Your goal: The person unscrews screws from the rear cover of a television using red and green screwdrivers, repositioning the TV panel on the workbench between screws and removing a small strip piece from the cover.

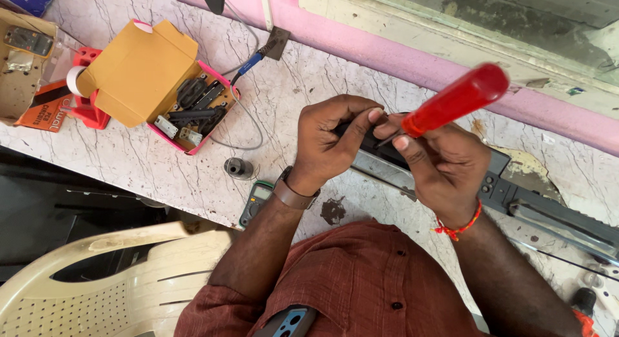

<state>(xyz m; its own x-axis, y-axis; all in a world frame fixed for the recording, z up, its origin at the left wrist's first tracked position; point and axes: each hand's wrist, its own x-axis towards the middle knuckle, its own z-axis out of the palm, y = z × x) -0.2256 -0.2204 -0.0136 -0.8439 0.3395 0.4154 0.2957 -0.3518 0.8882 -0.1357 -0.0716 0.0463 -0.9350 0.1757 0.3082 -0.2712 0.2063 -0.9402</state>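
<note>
My right hand grips a screwdriver with a red handle, its tip pointing down to the left between my two hands. My left hand pinches a small black part that lies at the left end of a long dark grey metal unit on the marble counter. The screwdriver tip meets this part; the contact point is mostly hidden by my fingers. A watch sits on my left wrist and a red thread on my right wrist.
An open cardboard box with a pink rim holds several black and white parts at the left. A small multimeter lies at the counter's front edge, near a dark cylinder. A cream plastic chair stands at lower left.
</note>
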